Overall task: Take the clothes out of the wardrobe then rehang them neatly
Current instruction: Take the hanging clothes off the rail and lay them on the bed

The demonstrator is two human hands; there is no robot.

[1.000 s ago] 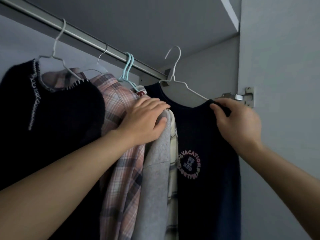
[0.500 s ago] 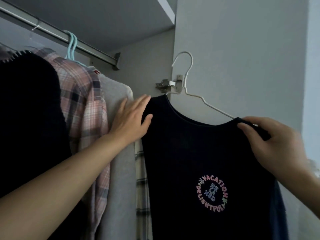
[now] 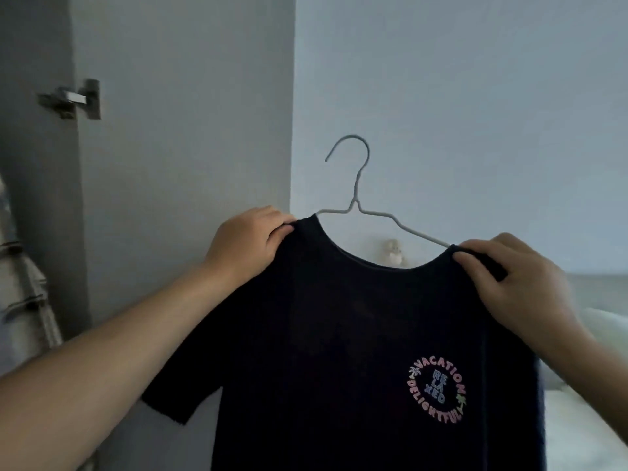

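Up in front of the camera, the left hand [image 3: 246, 243] is curled over one shoulder of a dark T-shirt [image 3: 339, 351], with the fabric pinched under the fingers beside the neckline. The right hand [image 3: 516, 283] is clamped in the same way over the other shoulder, its thumb laid across the cloth. Between the hands the shirt is held up, spread wide, clear of the wardrobe, its front turned to the camera. A round print [image 3: 436, 394] reading "VACATION DELIGHTFUL" around "RELAXED" is seen low on the chest. A short sleeve is let hang below the left forearm. A pale wire hanger [image 3: 356, 198] is kept inside the shirt, its hook standing free above the collar, hung on nothing. Behind the left hand an open wardrobe door [image 3: 187, 130] is seen, with a metal hinge [image 3: 73, 100] fixed near its edge. Plaid fabric [image 3: 20, 294] is glimpsed at the far left. A pale wall [image 3: 475, 96] is seen behind the hanger.
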